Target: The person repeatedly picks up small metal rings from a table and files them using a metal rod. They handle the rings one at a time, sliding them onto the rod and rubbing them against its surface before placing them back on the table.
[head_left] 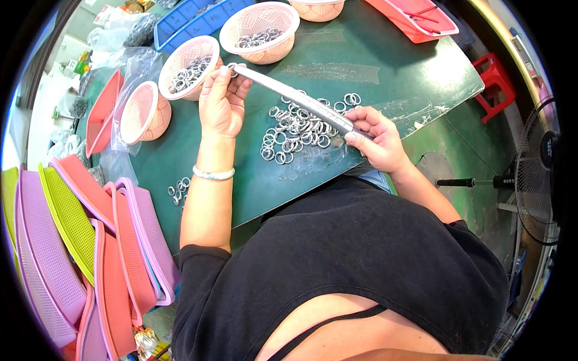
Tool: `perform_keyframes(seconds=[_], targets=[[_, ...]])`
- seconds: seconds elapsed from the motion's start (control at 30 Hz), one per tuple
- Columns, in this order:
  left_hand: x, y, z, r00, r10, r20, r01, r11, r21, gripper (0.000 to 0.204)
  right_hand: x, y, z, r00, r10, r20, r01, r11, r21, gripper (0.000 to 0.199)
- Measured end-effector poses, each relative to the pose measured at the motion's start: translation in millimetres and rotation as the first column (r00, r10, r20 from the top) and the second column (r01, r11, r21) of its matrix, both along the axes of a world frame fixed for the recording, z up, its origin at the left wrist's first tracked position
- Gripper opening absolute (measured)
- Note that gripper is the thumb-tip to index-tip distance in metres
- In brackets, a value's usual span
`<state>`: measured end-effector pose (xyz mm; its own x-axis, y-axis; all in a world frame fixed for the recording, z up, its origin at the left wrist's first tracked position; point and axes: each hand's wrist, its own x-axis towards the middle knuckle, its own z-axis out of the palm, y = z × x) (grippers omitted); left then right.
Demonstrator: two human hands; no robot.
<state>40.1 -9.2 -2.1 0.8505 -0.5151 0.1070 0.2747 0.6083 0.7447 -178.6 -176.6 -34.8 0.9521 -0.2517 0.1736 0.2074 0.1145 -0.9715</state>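
Observation:
My right hand (380, 139) grips the dark handle end of a long tapered metal ring mandrel (295, 96), which points up and to the left over the table. At its thin tip, my left hand (224, 101) pinches a small silver ring (232, 68) between thumb and fingers. Whether the ring sits around the tip or just beside it is hard to tell. Below the mandrel, a loose pile of silver rings (301, 129) lies on the green table (253, 174). A smaller group of rings (179, 191) rests left of my left forearm.
Pink round baskets with rings, one (208, 43) beside my left hand and another (289, 18) behind it, stand at the back. A blue bin (198, 24) and a pink tray (421, 33) flank them. Stacked colourful baskets (120, 265) crowd the left; a fan (536, 174) stands right.

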Motion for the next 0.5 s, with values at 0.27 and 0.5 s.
perform_keyframes(seconds=[0.27,0.5], targets=[[-8,-2,2,0.958,-0.198,0.210,0.195,0.980,0.031,0.047,-2,0,7,0.999,0.007,-0.049,-0.005,1.000,0.030,0.027],[-28,-11,-1,0.897,-0.416,0.146,0.404,0.908,0.110,0.059,-4,-1,8,0.999,0.009,-0.037,-0.007,0.999,0.048,0.027]])
